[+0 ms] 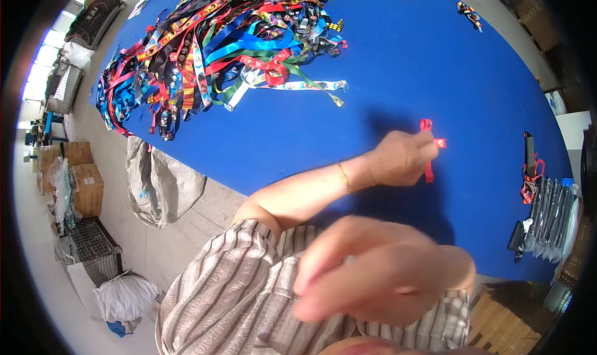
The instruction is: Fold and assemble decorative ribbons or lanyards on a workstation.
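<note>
Over the right part of the blue table (385,56), my left hand (401,159) is closed around a red printed lanyard (429,173). Short lengths of the red strap stick out above, below and to the right of the fingers. My right hand (373,271) is raised close in front of my body, off the tabletop. It is blurred, with its fingers curled, and no object shows in it. A large heap of colourful lanyards (217,50) covers the far left of the table.
At the right edge lie a stack of clear plastic packs (550,221) and a black tool-like item (529,153). A small lanyard bundle (469,16) rests at the far right. Cardboard boxes (84,181) and a grey sack (163,184) stand left of the table.
</note>
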`<move>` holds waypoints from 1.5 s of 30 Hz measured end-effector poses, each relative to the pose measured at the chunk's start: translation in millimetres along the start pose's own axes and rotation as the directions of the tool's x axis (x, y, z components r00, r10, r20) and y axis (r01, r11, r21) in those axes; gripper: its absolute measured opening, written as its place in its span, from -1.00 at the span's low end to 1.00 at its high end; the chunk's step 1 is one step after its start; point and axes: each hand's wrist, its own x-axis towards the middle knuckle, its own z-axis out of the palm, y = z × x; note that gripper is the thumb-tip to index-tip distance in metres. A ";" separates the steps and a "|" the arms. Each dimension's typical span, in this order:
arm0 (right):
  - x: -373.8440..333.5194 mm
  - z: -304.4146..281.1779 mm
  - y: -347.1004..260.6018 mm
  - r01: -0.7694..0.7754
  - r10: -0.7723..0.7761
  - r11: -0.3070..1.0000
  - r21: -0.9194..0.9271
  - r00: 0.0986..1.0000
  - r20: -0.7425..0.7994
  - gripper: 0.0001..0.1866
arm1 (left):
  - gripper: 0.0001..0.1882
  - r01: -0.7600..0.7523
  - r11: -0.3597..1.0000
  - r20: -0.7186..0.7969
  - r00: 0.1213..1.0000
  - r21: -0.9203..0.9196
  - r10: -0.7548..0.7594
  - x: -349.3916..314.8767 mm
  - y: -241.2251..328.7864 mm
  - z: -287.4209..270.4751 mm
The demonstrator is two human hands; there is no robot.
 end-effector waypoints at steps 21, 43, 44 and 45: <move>-81.4 -39.0 -18.0 0.156 -0.776 0.137 -0.978 0.631 -0.008 -0.63 | -0.59 0.699 0.367 -0.551 0.712 0.614 -0.434 -99.2 -122.2 -204.7; -126.0 -71.5 103.0 -0.492 0.172 0.628 -0.602 0.843 -0.510 -0.71 | -0.78 0.596 0.716 -0.136 0.794 0.363 -0.592 -65.5 -25.1 -145.3; -128.1 -73.4 108.4 -0.507 0.165 0.620 -0.599 0.830 -0.532 -0.71 | -0.79 0.602 0.726 -0.098 0.788 0.333 -0.608 -62.4 -18.6 -137.5; -130.2 -76.2 113.2 -0.486 0.151 0.623 -0.613 0.843 -0.516 -0.72 | -0.81 0.585 0.747 -0.068 0.799 0.316 -0.598 -62.7 -15.8 -127.9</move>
